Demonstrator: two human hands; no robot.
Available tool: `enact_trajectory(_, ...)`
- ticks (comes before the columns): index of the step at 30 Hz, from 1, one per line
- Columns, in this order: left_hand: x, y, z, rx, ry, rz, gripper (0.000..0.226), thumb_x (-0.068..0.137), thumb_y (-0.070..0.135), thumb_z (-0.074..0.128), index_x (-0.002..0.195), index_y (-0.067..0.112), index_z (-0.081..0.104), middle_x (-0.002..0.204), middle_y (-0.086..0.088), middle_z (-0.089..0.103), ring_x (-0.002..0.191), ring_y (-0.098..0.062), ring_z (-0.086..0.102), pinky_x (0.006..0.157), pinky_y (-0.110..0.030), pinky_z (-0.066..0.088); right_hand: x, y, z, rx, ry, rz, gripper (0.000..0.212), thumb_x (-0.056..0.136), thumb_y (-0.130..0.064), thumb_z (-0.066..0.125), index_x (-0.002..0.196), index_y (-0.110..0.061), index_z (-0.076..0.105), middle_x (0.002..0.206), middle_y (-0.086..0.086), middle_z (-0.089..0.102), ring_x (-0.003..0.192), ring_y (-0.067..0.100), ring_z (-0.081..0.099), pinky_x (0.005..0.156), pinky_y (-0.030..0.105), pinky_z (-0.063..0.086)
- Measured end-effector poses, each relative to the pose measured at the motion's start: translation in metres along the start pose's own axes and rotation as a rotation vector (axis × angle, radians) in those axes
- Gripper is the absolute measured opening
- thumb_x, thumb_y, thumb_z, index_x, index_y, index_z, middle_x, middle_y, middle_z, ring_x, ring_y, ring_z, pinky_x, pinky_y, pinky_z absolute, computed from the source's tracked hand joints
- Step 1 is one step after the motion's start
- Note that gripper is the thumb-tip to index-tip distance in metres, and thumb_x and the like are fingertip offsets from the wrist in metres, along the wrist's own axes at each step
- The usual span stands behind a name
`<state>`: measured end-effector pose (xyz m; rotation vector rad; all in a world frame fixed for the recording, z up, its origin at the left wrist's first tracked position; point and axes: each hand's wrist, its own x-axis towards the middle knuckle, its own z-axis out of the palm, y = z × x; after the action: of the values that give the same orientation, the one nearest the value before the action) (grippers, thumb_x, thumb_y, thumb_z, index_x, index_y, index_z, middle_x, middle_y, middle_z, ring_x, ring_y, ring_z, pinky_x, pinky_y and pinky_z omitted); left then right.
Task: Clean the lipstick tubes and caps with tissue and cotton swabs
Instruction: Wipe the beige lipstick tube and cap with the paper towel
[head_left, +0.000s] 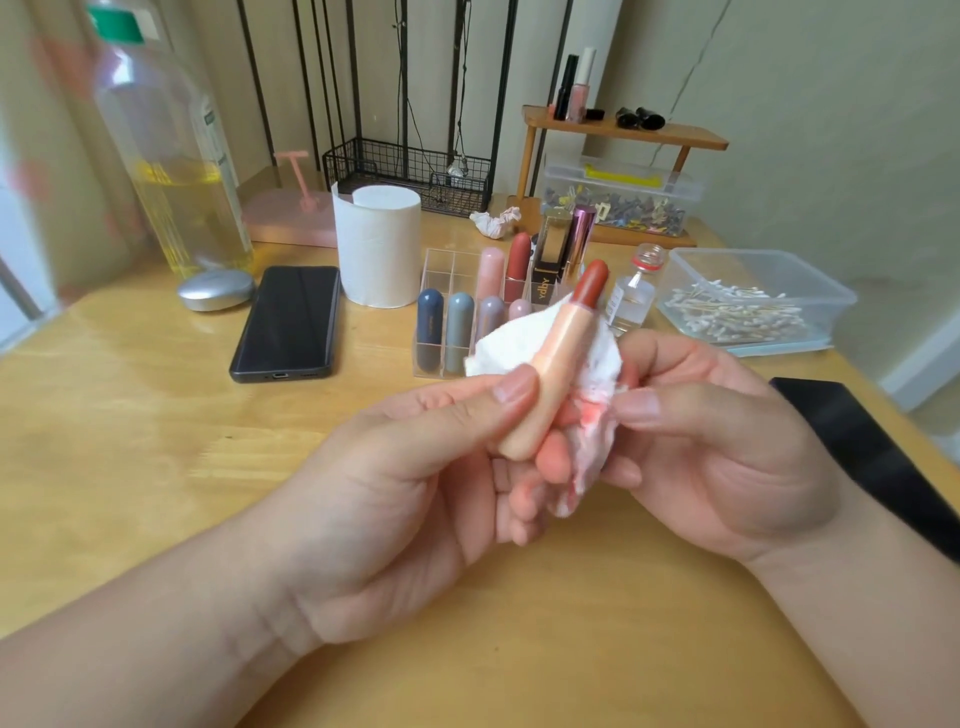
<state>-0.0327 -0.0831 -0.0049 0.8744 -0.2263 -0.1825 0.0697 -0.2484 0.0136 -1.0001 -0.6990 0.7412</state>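
Observation:
My left hand grips a peach lipstick tube between thumb and fingers, its brick-red bullet pointing up and away. A white tissue stained pink-red lies behind and beside the tube. My right hand pinches that tissue against the tube's right side. Behind my hands a clear organiser holds several capped lipsticks in blue, grey, mauve, pink and red. A clear box of cotton swabs stands at the right. A tissue roll stands left of the organiser.
A black phone lies flat at the left, by a silver disc and a big bottle of yellow liquid. A small glass bottle, a crumpled tissue and a wooden shelf stand behind. A black strap lies at the right edge.

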Motion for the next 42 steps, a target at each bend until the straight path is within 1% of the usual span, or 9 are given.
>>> enact_trajectory(2, 0.000, 0.003, -0.001, -0.157, -0.049, -0.049, 0.035, 0.102, 0.028, 0.050, 0.107, -0.003, 0.064, 0.076, -0.010, 0.057, 0.059, -0.015, 0.046, 0.058, -0.026, 0.044, -0.001, -0.002, -0.004, -0.025, 0.002, -0.011, 0.058, 0.060, -0.015, 0.085, 0.084, 0.019, 0.044, 0.077, 0.030, 0.053, 0.056, 0.029, 0.051, 0.044, 0.033, 0.036)
enact_trajectory(6, 0.000, 0.009, 0.001, -0.323, -0.114, -0.138, 0.039, 0.109, 0.033, 0.036, 0.113, 0.000, 0.057, 0.072, -0.003, 0.043, 0.061, -0.012, 0.027, 0.061, -0.025, 0.039, -0.004, -0.006, -0.010, -0.039, 0.125, -0.051, 0.027, 0.054, -0.008, 0.077, 0.070, -0.007, 0.057, 0.057, 0.015, 0.052, 0.037, 0.015, 0.047, 0.038, 0.015, 0.028)
enact_trajectory(11, -0.001, 0.005, 0.003, -0.320, -0.124, -0.143, 0.038, 0.109, 0.033, 0.036, 0.112, 0.001, 0.056, 0.073, -0.002, 0.039, 0.061, -0.012, 0.026, 0.061, -0.024, 0.038, -0.005, -0.004, -0.005, -0.118, 0.181, -0.107, 0.017, 0.060, -0.006, 0.069, 0.070, -0.012, 0.057, 0.055, 0.013, 0.051, 0.036, 0.015, 0.045, 0.038, 0.021, 0.018)
enact_trajectory(15, 0.001, 0.002, -0.001, -0.266, -0.051, -0.059, 0.035, 0.106, 0.032, 0.046, 0.111, -0.001, 0.060, 0.077, -0.006, 0.046, 0.062, -0.013, 0.039, 0.059, -0.026, 0.038, -0.007, -0.004, -0.001, -0.189, 0.165, -0.163, 0.010, 0.066, -0.010, 0.066, 0.075, -0.014, 0.063, 0.073, 0.020, 0.047, 0.042, 0.016, 0.040, 0.037, 0.019, 0.028)
enact_trajectory(21, 0.002, 0.000, -0.003, -0.228, -0.050, -0.031, 0.035, 0.102, 0.030, 0.052, 0.111, -0.001, 0.064, 0.077, -0.009, 0.051, 0.062, -0.015, 0.044, 0.057, -0.027, 0.040, -0.007, -0.003, -0.003, -0.309, 0.142, -0.215, 0.020, 0.070, -0.012, 0.072, 0.090, -0.018, 0.072, 0.075, 0.012, 0.061, 0.053, 0.019, 0.048, 0.042, 0.021, 0.039)
enact_trajectory(25, -0.001, -0.004, 0.003, -0.049, 0.050, 0.026, 0.034, 0.096, 0.029, 0.054, 0.105, -0.001, 0.068, 0.071, -0.010, 0.049, 0.058, -0.015, 0.040, 0.054, -0.027, 0.039, -0.009, -0.003, 0.004, -0.431, 0.106, -0.343, 0.018, 0.079, -0.026, 0.080, 0.093, -0.017, 0.073, 0.082, 0.020, 0.063, 0.067, 0.037, 0.059, 0.055, 0.042, 0.050)
enact_trajectory(29, -0.001, -0.004, 0.006, 0.105, 0.097, 0.084, 0.027, 0.095, 0.027, 0.054, 0.079, 0.010, 0.068, 0.068, -0.008, 0.047, 0.056, -0.015, 0.038, 0.053, -0.027, 0.039, -0.008, 0.002, 0.014, -0.659, 0.084, -0.528, 0.011, 0.090, -0.011, 0.069, 0.095, -0.002, 0.071, 0.083, 0.017, 0.062, 0.061, 0.029, 0.063, 0.057, 0.027, 0.049)
enact_trajectory(34, -0.002, -0.009, 0.004, 0.290, 0.178, 0.202, 0.022, 0.091, 0.022, 0.068, 0.073, 0.010, 0.067, 0.063, -0.008, 0.058, 0.053, -0.015, 0.049, 0.054, -0.027, 0.048, -0.010, 0.004, 0.018, -0.765, 0.069, -0.626, 0.012, 0.089, 0.004, 0.064, 0.099, 0.001, 0.069, 0.080, 0.022, 0.061, 0.058, 0.037, 0.067, 0.049, 0.047, 0.052)
enact_trajectory(42, -0.001, -0.010, 0.006, 0.264, 0.115, 0.205, 0.032, 0.097, 0.025, 0.054, 0.070, 0.009, 0.060, 0.067, -0.011, 0.053, 0.058, -0.019, 0.048, 0.062, -0.030, 0.050, -0.012, 0.006, 0.022, -0.637, -0.004, -0.628, 0.019, 0.086, 0.022, 0.056, 0.103, 0.018, 0.060, 0.080, 0.028, 0.057, 0.059, 0.039, 0.070, 0.047, 0.044, 0.056)
